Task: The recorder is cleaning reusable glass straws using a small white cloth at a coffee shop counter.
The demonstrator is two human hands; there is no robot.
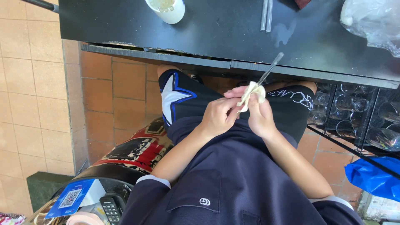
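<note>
**One chopstick under the cloth, two more on the table**

A seated person rubs a clear, slender stick, seemingly a chopstick, with a pale cloth held over the lap, below the dark table. The left hand pinches the cloth-wrapped lower end with its fingers; the right hand closes its fingers around cloth and stick. The upper half stands bare and looks clean. A pair of similar sticks lies on the table beside a white cup; whether those are wiped cannot be told.
</note>
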